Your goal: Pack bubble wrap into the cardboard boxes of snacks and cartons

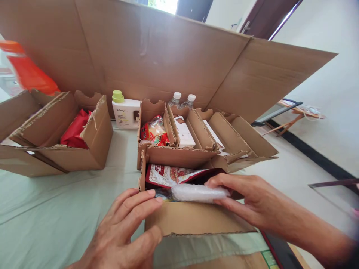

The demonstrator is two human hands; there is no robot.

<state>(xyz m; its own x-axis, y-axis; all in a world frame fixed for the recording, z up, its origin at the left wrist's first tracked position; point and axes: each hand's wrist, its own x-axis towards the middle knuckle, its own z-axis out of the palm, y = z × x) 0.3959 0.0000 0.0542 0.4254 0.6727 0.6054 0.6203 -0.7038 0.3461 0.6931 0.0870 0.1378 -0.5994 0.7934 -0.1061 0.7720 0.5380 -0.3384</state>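
A small open cardboard box (193,220) stands nearest me on the pale green cloth. My left hand (126,228) grips its front left wall, thumb outside and fingers over the rim. My right hand (246,200) pinches a whitish wrapped packet (199,193) that lies along the box's front edge. Behind the packet, inside the box, lies a red and white snack bag (171,175).
Further cardboard boxes sit behind: one with red snack packs (154,132), one with a white carton (184,132), one at left with a red bag (74,130). A white bottle with a green cap (125,111), two clear bottles (182,100) and a tall cardboard sheet (157,52) stand at the back.
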